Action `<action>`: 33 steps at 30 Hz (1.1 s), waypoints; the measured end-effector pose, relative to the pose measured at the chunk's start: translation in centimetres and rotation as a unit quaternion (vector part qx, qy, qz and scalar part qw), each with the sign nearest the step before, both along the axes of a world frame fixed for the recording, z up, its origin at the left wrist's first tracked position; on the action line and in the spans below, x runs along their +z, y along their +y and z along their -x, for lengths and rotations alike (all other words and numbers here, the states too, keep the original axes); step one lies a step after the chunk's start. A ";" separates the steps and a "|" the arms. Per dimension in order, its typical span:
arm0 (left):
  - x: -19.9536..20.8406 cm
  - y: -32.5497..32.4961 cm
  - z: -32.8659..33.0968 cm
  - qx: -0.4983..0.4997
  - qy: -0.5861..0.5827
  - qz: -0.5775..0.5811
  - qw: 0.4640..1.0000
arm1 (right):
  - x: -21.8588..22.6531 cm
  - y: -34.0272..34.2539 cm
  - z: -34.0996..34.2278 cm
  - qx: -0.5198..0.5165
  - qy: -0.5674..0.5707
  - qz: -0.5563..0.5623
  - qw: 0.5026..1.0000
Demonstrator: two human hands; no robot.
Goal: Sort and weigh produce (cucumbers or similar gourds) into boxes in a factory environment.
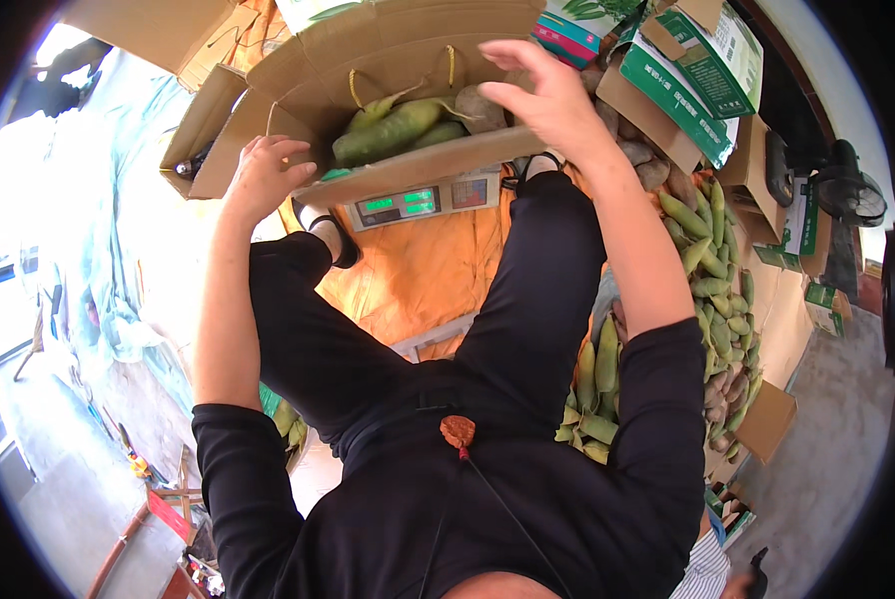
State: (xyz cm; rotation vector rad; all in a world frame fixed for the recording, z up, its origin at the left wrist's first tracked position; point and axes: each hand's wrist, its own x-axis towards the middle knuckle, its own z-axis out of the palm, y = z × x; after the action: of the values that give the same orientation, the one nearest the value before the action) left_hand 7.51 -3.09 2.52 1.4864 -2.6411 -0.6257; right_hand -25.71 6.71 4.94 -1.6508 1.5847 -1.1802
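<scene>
An open cardboard box (418, 165) stands on a digital scale (378, 221) with lit green displays. Inside the box lie several large green radishes (398, 135), with a round brownish root vegetable (480, 110) at their right. My left hand (266, 178) is at the box's left side, fingers loosely bent and apart; whether it touches the cardboard I cannot tell. Over the box's right end, my right hand (547, 95) is raised with thumb and fingers spread, holding nothing. Two yellow rope handles (451, 66) show on the box's inner back wall.
A long pile of green radishes (717, 290) with brownish roots (732, 389) lies to the right. Green-and-white cartons (677, 100) stand at the far right, near a black fan (849, 190). Orange sheeting (398, 280) covers the floor between my legs. Pale plastic sheeting (128, 200) hangs at left.
</scene>
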 end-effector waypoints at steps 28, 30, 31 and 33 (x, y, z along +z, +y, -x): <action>0.8 -0.4 0.1 0.016 0.009 -0.083 0.996 | -33.7 44.8 -6.3 -0.234 -0.135 -0.495 0.826; -1.8 -1.2 2.8 -0.018 0.033 -0.114 0.993 | -37.0 51.0 -3.7 -0.175 0.099 -0.502 0.841; -1.9 -1.7 1.6 -0.009 0.031 -0.112 0.993 | -36.4 50.1 -3.8 -0.163 0.091 -0.497 0.847; -1.1 -1.7 -0.9 0.021 0.021 -0.099 0.995 | -32.8 47.0 -2.9 -0.230 0.124 -0.551 0.793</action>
State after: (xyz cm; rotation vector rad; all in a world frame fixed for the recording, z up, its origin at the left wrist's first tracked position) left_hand 8.45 -4.82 1.39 1.5523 -2.5727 -0.9275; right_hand -22.78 53.73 -27.88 -0.6428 2.2595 -0.0294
